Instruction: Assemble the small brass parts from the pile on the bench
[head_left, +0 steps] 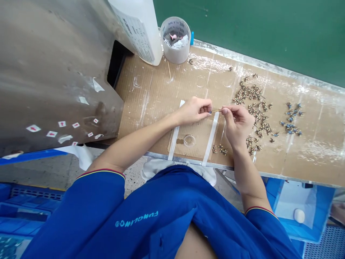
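My left hand is closed, pinching a small part with some blue on it; its exact kind is too small to tell. A thin wooden toothpick is pinched in my right hand, its far end pointing at that small part. Many small brass-coloured parts lie loose beside and beyond my right hand. Farther right sit several similar parts with blue on them. Below my hands a small clear round dish rests on a cardboard piece between two white tape strips.
Cardboard covers the bench. A tape-roll cup with scraps stands at the back beside a white labelled bottle; another thin stick lies near them. A metal panel borders the left. Blue bins sit below the bench.
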A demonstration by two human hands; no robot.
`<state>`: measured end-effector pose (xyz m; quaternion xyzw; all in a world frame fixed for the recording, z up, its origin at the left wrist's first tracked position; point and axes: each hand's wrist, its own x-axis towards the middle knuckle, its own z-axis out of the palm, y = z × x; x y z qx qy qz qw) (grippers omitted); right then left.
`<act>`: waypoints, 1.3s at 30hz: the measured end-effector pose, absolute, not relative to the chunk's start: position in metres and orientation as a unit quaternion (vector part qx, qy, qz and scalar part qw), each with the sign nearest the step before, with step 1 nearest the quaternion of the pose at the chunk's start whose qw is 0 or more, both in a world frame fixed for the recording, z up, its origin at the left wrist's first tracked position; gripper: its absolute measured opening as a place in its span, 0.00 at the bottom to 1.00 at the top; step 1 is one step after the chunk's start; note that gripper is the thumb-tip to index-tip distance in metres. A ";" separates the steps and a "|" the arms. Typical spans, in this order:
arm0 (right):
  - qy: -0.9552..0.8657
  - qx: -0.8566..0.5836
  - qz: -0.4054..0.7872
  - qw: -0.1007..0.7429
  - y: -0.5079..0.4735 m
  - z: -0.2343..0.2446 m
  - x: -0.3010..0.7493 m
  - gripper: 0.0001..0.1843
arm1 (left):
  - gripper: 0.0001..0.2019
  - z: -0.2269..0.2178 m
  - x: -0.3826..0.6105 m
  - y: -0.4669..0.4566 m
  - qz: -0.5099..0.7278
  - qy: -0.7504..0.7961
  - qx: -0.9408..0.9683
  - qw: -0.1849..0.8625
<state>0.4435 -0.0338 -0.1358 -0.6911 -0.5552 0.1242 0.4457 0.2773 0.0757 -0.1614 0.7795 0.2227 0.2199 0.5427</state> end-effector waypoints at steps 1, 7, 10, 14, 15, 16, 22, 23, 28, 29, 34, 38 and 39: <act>-0.558 -0.694 0.122 0.438 -0.034 -0.136 0.443 0.21 | 0.03 -0.161 0.277 0.076 0.218 0.223 0.780 0.542; -0.574 -0.695 0.122 0.415 -0.034 -0.135 0.444 0.20 | 0.02 -0.159 0.276 0.075 0.215 0.226 0.785 0.535; -0.577 -0.693 0.122 0.415 -0.034 -0.134 0.444 0.19 | 0.02 -0.159 0.276 0.075 0.216 0.223 0.790 0.529; -0.579 -0.684 0.123 0.426 -0.034 -0.134 0.445 0.19 | 0.03 -0.159 0.276 0.076 0.217 0.215 0.792 0.528; -0.580 -0.686 0.123 0.423 -0.034 -0.134 0.445 0.20 | 0.03 -0.160 0.276 0.076 0.219 0.214 0.792 0.528; -0.580 -0.688 0.121 0.419 -0.034 -0.134 0.445 0.20 | 0.03 -0.160 0.276 0.076 0.220 0.212 0.792 0.528; -0.585 -0.679 0.122 0.427 -0.034 -0.133 0.443 0.20 | 0.03 -0.160 0.276 0.076 0.223 0.210 0.792 0.528; -0.582 -0.679 0.122 0.430 -0.034 -0.133 0.443 0.20 | 0.03 -0.160 0.276 0.076 0.222 0.209 0.793 0.528; -0.546 -0.672 0.182 0.465 -0.035 -0.130 0.447 0.21 | 0.02 -0.159 0.276 0.077 0.222 0.210 0.791 0.530; -0.545 -0.655 0.215 0.477 -0.035 -0.128 0.447 0.21 | 0.02 -0.159 0.276 0.077 0.222 0.209 0.791 0.530; -0.683 -0.462 0.378 0.421 -0.039 -0.117 0.435 0.12 | 0.02 -0.160 0.275 0.078 0.226 0.205 0.787 0.536; -0.770 -0.390 0.377 0.336 -0.043 -0.120 0.418 0.11 | 0.03 -0.161 0.276 0.079 0.232 0.205 0.785 0.536; -0.779 -0.390 0.372 0.319 -0.043 -0.121 0.415 0.12 | 0.03 -0.161 0.276 0.079 0.231 0.205 0.786 0.535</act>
